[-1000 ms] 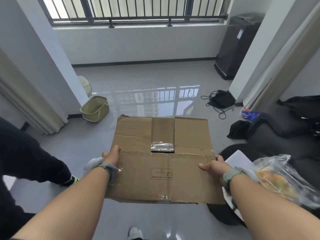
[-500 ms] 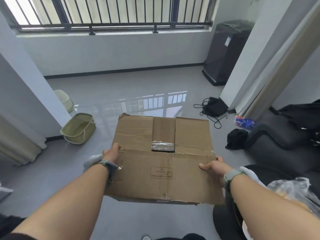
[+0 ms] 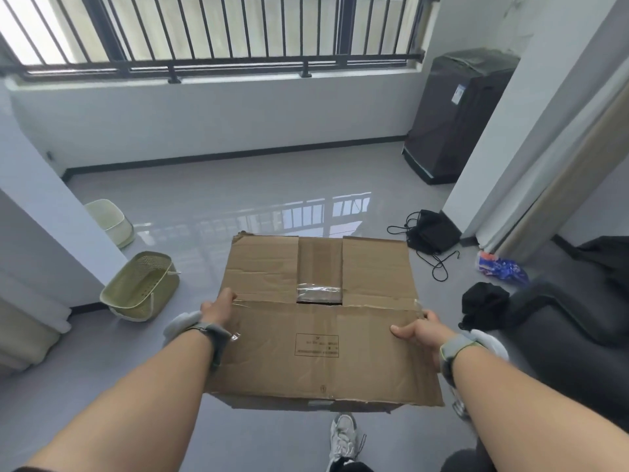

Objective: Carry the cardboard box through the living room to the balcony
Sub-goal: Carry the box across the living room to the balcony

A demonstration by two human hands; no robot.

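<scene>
Balcony floor (image 3: 238, 199): grey glossy tiles are stretching ahead of us, mirroring the railing.
Railing (image 3: 218, 32): dark vertical bars are running across the far low white wall.
Dark appliance (image 3: 452, 117): it is standing upright in the far right corner, against the wall.
Sofa (image 3: 571, 328): a dark grey one is sitting at our right, with dark clothing lying on it.
Cardboard box (image 3: 320, 318): we are holding it out in front of us, above the floor, at the threshold of the balcony; its top flaps are closed, with torn tape and a small gap at the centre seam.
Woven basket (image 3: 139, 284): pale green, it is resting tilted on the floor to the left, beside the wall.
Pale bin (image 3: 109, 221): it is lying just beyond the basket.
Black drawstring bag (image 3: 432, 229): it is lying on the floor near the right wall, cords trailing.
Left hand (image 3: 218, 306): we are gripping the box's left edge, thumb on top; the fingers are hidden under the side.
Right hand (image 3: 418, 330): we are gripping the right edge, thumb pressing the top flap.
Shoe (image 3: 343, 437): a white one is showing below the box.
</scene>
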